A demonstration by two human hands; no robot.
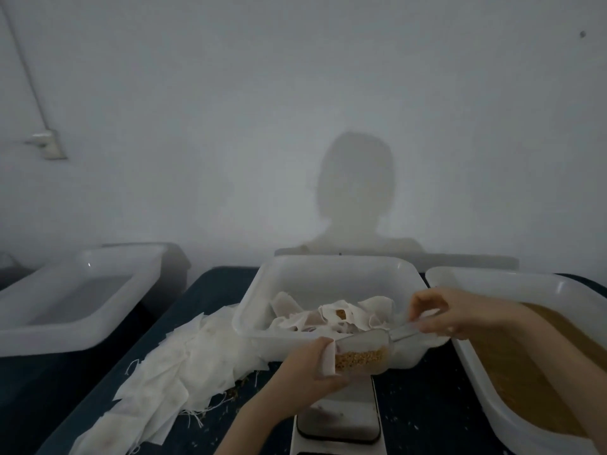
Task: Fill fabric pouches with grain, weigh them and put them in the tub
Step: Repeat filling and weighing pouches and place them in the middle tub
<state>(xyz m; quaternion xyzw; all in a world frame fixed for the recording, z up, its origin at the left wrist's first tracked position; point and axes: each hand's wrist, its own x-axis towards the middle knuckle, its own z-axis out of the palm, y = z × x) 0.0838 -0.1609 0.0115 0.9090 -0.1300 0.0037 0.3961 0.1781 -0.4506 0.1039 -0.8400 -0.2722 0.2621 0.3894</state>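
Note:
My left hand (303, 364) grips the mouth of a white fabric pouch (327, 357) just above the white scale (338, 418). My right hand (443, 315) holds the handle of a clear scoop (361, 353) that is part full of brown grain, its open end against the pouch. Behind them stands the middle white tub (315, 274), holding several filled and crumpled pouches. The right tub (466, 280) holds loose brown grain (512, 366).
A heap of flat white pouches (184, 359) lies on the dark table (427, 405) to the left of the scale. Another white tub (75, 290) stands at the far left. Grain is scattered on the table. A grey wall rises behind.

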